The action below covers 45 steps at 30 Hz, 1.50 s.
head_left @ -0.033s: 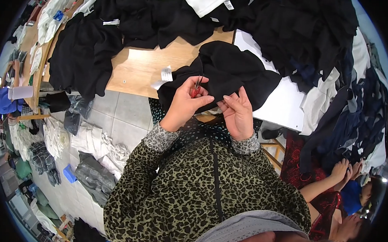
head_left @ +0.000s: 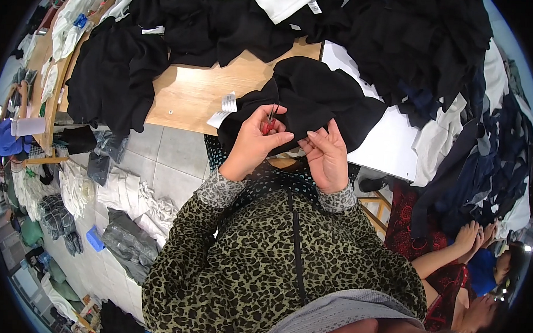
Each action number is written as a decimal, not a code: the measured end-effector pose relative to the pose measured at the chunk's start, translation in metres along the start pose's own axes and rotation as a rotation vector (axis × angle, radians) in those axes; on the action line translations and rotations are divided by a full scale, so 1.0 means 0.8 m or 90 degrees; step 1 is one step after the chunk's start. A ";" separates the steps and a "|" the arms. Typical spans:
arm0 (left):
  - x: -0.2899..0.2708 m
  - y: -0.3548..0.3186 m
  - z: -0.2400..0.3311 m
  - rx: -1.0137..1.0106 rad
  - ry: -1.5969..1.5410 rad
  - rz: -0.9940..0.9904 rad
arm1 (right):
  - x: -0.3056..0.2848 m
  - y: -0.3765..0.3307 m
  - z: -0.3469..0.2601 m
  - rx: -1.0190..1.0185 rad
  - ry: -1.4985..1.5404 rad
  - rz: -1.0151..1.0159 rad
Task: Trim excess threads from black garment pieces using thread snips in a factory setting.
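Observation:
A black garment [head_left: 335,92] lies crumpled at the table's front edge, straight ahead of me. White labels [head_left: 226,108] stick out from its left side. My left hand [head_left: 255,143] is closed around small red-handled thread snips [head_left: 269,126], their dark blades pointing away from me over the cloth. Beside it, my right hand [head_left: 326,160] is turned partly palm up, with its thumb and fingertips pinching the garment's near edge. Exactly what part of the cloth lies between those fingertips is too small to make out.
Black garments [head_left: 225,31] are heaped along the table's far side, with another pile [head_left: 113,76] at its left. Dark clothes hang down at the right, near a co-worker's hands [head_left: 471,235]. White bundles [head_left: 125,190] and a blue basket [head_left: 95,239] are on the tiled floor at left.

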State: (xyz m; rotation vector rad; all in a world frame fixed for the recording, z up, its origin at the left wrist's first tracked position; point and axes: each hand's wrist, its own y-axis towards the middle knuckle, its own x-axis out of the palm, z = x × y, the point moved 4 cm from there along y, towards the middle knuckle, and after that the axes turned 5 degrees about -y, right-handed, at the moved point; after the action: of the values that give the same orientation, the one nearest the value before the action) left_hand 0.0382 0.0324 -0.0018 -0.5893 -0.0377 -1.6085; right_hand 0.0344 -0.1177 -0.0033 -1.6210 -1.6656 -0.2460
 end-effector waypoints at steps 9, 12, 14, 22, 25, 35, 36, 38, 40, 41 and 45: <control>-0.005 -0.001 0.000 0.020 0.032 -0.024 | -0.009 0.007 0.004 -0.013 -0.069 0.028; -0.008 0.000 -0.001 0.020 0.009 -0.017 | -0.011 0.007 0.003 -0.010 -0.038 0.049; -0.012 0.001 0.000 0.014 0.001 0.002 | -0.006 0.005 0.000 -0.005 -0.025 0.050; -0.014 -0.004 0.001 0.203 0.223 0.022 | -0.005 0.001 0.003 -0.004 -0.006 0.033; -0.008 -0.017 0.018 0.303 0.326 0.066 | -0.003 -0.001 0.002 -0.003 -0.021 0.027; 0.020 -0.007 0.011 0.525 0.561 0.047 | -0.004 -0.005 0.010 0.010 -0.051 -0.010; 0.020 -0.005 0.011 0.525 0.562 0.044 | -0.005 -0.005 0.011 0.012 -0.042 -0.014; 0.008 0.007 -0.001 0.261 0.278 0.034 | -0.004 -0.006 0.008 0.018 -0.039 -0.003; -0.002 0.011 -0.005 0.058 0.126 0.050 | 0.001 -0.007 0.004 0.025 -0.036 0.009; -0.005 0.012 -0.006 0.018 0.081 0.052 | 0.003 -0.007 0.003 0.022 -0.035 0.008; 0.003 0.002 0.020 0.353 0.339 0.038 | -0.007 -0.006 0.010 0.000 -0.044 0.010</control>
State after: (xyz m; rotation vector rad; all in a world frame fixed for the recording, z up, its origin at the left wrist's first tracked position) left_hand 0.0452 0.0357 0.0122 0.2664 -0.0655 -1.5607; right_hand 0.0261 -0.1176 -0.0106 -1.6583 -1.7042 -0.1842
